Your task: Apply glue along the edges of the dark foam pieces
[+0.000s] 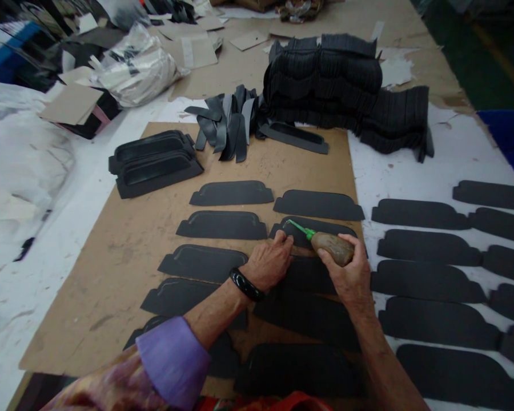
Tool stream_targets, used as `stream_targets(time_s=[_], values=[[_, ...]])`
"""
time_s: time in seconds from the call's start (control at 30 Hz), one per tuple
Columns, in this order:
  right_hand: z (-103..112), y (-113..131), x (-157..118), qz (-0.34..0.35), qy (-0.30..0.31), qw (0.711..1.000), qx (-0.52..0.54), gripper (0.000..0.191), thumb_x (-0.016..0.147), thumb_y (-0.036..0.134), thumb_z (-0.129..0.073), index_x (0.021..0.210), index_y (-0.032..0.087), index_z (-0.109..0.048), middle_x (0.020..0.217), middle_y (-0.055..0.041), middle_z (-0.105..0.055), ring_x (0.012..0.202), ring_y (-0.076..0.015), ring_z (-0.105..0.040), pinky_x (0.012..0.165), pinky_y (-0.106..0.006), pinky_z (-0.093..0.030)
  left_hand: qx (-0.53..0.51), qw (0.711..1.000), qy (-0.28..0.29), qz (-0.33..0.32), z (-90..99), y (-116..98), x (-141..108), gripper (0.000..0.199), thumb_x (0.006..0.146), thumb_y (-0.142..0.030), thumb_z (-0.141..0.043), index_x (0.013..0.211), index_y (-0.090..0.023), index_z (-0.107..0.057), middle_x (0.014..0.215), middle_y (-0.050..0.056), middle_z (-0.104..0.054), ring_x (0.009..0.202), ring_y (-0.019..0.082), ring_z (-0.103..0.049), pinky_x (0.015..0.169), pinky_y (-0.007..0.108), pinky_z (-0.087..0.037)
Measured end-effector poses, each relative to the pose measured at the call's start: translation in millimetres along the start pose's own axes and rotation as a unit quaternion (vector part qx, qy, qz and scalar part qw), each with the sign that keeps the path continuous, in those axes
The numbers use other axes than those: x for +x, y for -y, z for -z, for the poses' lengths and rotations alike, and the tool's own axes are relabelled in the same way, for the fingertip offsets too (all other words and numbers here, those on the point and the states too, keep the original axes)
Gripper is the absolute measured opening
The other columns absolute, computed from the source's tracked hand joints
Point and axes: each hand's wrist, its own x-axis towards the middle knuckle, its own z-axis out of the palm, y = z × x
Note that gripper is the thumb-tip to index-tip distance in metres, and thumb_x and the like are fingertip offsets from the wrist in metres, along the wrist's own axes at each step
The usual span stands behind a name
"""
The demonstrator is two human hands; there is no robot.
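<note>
My right hand [352, 274] is wrapped round a squeeze bottle [334, 249], brownish and grimy, with a long green nozzle. The nozzle tip points left and meets the upper left edge of a flat black cut piece [321, 226]. At the left end of that same piece, my left hand [270, 262] presses with its fingers bunched together; their tips are partly hidden. Rows of similar black pieces [227, 224] lie around my hands. Pale, thin lines run along the upper edges of several on the left. My forearms cover parts of the nearer ones.
More flat pieces [428, 247] lie on white sheeting at right. Behind the brown board [98, 285] stand a long stack of black pieces [321, 85] and a heap of dark strips [229, 123]. Assembled black pieces [154, 162] sit at left, near plastic bags [135, 65].
</note>
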Motion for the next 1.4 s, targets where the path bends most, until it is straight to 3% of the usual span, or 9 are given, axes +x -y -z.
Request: stream_targets(time_s=[0.23, 0.87, 1.17, 1.4], values=[[9.6, -8.2, 1.7, -0.022, -0.007, 1.0, -0.009, 0.049, 0.064, 0.042, -0.068, 0.105, 0.02, -0.053, 0.105, -0.0071, -0.059, 0.096, -0.0239, -0.056, 0.086, -0.041, -0.044, 0.027, 0.999, -0.009, -0.018, -1.3, 2.2, 2.8, 0.04, 0.09, -0.03, -0.035, 0.128, -0.019, -0.03, 0.118, 0.01, -0.042, 0.072, 0.015, -0.061, 0.055, 0.028, -0.049], [45.6, -25.1, -1.3, -0.089, -0.054, 0.995, -0.013, 0.047, 0.063, 0.043, -0.067, 0.102, 0.02, -0.054, 0.099, -0.0051, -0.059, 0.089, -0.0226, -0.057, 0.08, -0.039, -0.046, 0.026, 0.999, 0.003, -0.025, 4.1, 5.1, 8.4, 0.039, 0.091, -0.029, -0.035, 0.128, -0.019, -0.034, 0.119, 0.011, -0.043, 0.076, 0.015, -0.06, 0.064, 0.028, -0.051], [60.3, -34.0, -2.4, -0.098, -0.083, 0.991, -0.026, 0.047, 0.063, 0.043, -0.067, 0.102, 0.02, -0.053, 0.102, -0.0061, -0.059, 0.092, -0.0236, -0.056, 0.083, -0.04, -0.044, 0.005, 0.999, 0.044, -0.019, 18.3, 2.8, 10.6, 0.036, 0.091, -0.028, -0.035, 0.126, -0.021, -0.038, 0.119, 0.01, -0.043, 0.072, 0.015, -0.06, 0.063, 0.031, -0.052], [66.5, -35.3, -2.5, -0.106, -0.09, 0.99, -0.032, 0.045, 0.063, 0.04, -0.067, 0.101, 0.02, -0.053, 0.101, -0.0059, -0.059, 0.092, -0.023, -0.056, 0.083, -0.039, -0.044, 0.007, 0.999, 0.047, -0.016, 17.2, 4.3, 12.0, 0.036, 0.091, -0.028, -0.035, 0.126, -0.023, -0.037, 0.12, 0.009, -0.043, 0.072, 0.015, -0.061, 0.063, 0.031, -0.052]])
